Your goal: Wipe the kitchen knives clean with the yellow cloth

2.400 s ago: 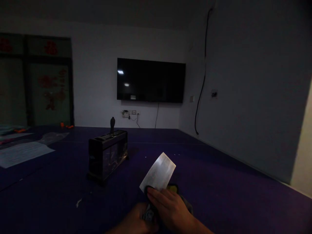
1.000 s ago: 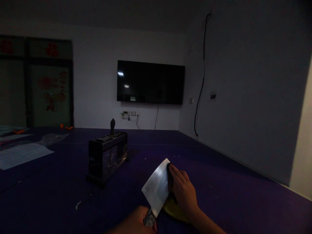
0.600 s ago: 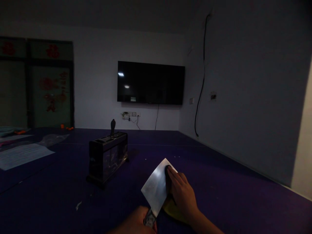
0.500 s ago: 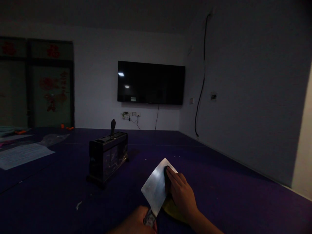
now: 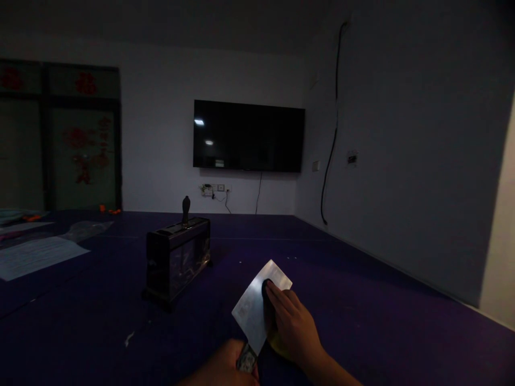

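A cleaver (image 5: 250, 310) with a broad shiny blade is tilted up in front of me. My left hand (image 5: 225, 365) is wrapped around its patterned handle, low in the view. Against the blade's right side, my right hand (image 5: 296, 328) presses a cloth (image 5: 277, 343), dark under the fingertips and yellow lower down. The fingers of that hand lie together over the cloth, hiding part of the blade. Left of the cleaver stands a dark knife block (image 5: 179, 260) with see-through sides, and one black handle (image 5: 185, 210) sticks up from its top.
The purple-blue tabletop (image 5: 362, 300) stretches to the walls. Paper sheets (image 5: 42, 254) and clear plastic (image 5: 87, 229) lie at the left, with small orange bits (image 5: 115, 211) behind. A television (image 5: 249, 136) hangs on the far wall; a black cable (image 5: 333, 139) runs down the right wall.
My right hand has slid the cloth a little left and down, towards the middle of the blade. My left hand and the cleaver have barely moved.
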`<action>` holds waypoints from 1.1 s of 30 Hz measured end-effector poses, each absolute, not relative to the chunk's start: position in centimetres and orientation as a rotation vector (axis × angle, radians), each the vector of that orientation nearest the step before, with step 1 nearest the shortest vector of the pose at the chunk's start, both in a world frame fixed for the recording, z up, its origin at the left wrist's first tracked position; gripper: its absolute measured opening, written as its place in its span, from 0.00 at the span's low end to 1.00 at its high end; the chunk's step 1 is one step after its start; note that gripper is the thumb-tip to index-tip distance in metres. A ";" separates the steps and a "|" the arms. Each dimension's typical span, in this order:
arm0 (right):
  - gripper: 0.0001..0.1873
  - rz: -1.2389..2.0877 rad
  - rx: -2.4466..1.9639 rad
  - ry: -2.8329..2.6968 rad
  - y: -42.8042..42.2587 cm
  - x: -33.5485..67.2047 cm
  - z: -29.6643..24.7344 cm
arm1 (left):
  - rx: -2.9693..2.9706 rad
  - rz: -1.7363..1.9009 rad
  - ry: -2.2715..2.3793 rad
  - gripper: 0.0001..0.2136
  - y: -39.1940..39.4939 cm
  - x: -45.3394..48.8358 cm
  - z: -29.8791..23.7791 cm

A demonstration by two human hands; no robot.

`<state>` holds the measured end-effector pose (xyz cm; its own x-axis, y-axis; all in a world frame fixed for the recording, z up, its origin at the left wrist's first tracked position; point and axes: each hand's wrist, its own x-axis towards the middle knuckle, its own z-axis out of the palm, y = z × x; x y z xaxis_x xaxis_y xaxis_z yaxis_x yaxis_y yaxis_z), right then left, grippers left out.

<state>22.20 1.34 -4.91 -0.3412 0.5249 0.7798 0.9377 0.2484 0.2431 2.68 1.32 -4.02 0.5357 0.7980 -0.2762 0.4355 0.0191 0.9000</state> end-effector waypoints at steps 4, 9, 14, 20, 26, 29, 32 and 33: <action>0.27 -0.978 -1.263 -2.013 1.0 21.4 -4.9 | 1.599 0.424 1.046 0.10 1.5 2.6 -4.5; 0.25 -1.028 -1.175 -2.102 0.3 20.4 -4.5 | 1.686 0.454 0.932 0.09 2.5 2.5 -5.8; 0.21 -1.028 -1.034 -2.213 -0.5 19.4 -4.2 | 1.871 0.484 0.802 0.06 2.5 2.8 -5.7; 0.19 -1.035 -0.890 -2.309 -1.1 18.6 -3.8 | 1.915 0.618 0.825 0.08 2.3 5.0 -4.5; 0.20 -1.038 -0.852 -2.305 -1.3 18.6 -3.3 | 2.040 0.788 0.928 0.13 1.6 6.8 -4.3; 0.20 -1.028 -0.853 -2.306 -1.4 18.5 -3.1 | 2.068 0.756 0.974 0.14 1.2 7.0 -4.5; 0.20 -1.005 -0.858 -2.332 -1.5 18.5 -3.1 | 2.061 0.748 0.974 0.13 0.9 7.8 -4.8; 0.20 -0.997 -0.858 -2.339 -1.5 18.5 -3.1 | 2.051 0.748 0.975 0.13 0.8 8.1 -4.8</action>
<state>18.54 -1.51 -3.11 -0.7032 0.3640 0.6107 0.6927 0.5444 0.4731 8.14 0.85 -4.80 0.5431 0.8187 0.1864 0.3922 -0.4436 0.8059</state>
